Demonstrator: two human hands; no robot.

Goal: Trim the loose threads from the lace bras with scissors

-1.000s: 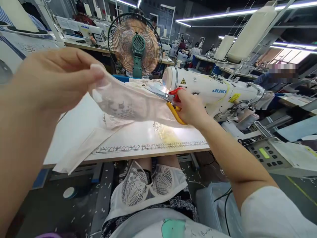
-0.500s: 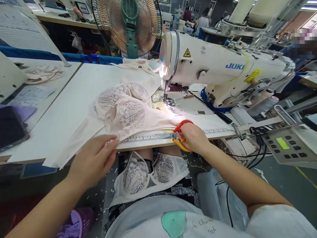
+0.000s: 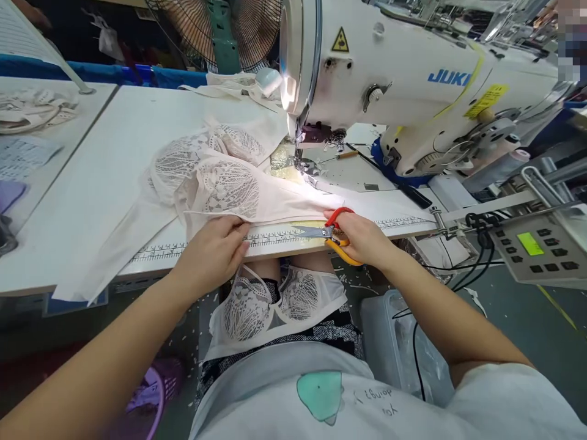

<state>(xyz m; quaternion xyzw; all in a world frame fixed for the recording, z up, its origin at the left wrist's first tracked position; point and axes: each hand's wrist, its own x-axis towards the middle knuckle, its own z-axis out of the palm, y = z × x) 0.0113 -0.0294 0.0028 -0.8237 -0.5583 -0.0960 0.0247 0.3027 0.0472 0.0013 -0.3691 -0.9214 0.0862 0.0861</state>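
Note:
A pale pink lace bra [image 3: 233, 189] lies on the white sewing table, its wing stretching right toward the machine needle. My left hand [image 3: 213, 253] is closed at the bra's lower edge, fingers bent together on the fabric. In my right hand [image 3: 367, 241] is a pair of scissors [image 3: 328, 233] with one red and one orange handle. Their blades point left, slightly apart, over the printed ruler tape [image 3: 275, 237] along the table's front edge. The fingertips of that hand are close by the end of the wing. Another white lace bra [image 3: 270, 308] lies across my lap.
A white JUKI sewing machine [image 3: 367, 67] stands behind the bra, its lamp lit. Right of it is a control panel [image 3: 536, 247]. A fan [image 3: 224, 36] is at the back. More pale garments [image 3: 36, 110] lie at far left; a purple basket [image 3: 160, 391] stands below.
My left hand has moved right and up onto the bra's lower edge, its fingers now closed there. My right hand still holds the scissors near the same place. The view has tilted down and closer.

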